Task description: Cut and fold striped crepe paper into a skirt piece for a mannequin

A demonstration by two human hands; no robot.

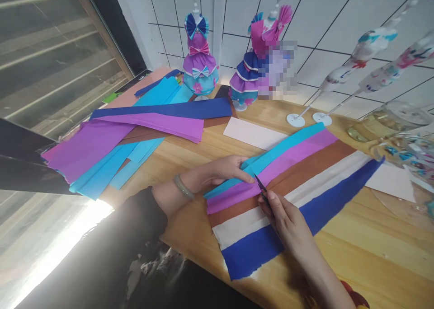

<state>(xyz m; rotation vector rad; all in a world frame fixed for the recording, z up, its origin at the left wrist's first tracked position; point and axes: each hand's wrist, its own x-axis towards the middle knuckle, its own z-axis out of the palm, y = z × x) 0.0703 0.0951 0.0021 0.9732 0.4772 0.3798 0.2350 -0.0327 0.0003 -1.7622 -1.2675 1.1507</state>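
Observation:
A striped sheet of crepe paper (315, 171) lies on the table in front of me, in bands of turquoise, purple, brown, white and dark blue. My left hand (233, 168) pinches the turquoise band (288, 145), with the thumb on top and the other fingers partly hidden under a fold. My right hand (283, 214) holds slim, dark, pointed tweezers (261, 187) between thumb and fingers. Their tips touch or hover over the purple band close to my left thumb; I cannot tell which. Beneath my right wrist runs the dark blue band (254, 250).
Loose paper strips (159, 124) are piled at the left. Two dressed mini mannequins (200, 56) stand at the back, with two plainer mannequin forms (342, 69) to their right. A glass jar (379, 119) and white cards (254, 133) are nearby. Red handles (354, 295) show at the bottom.

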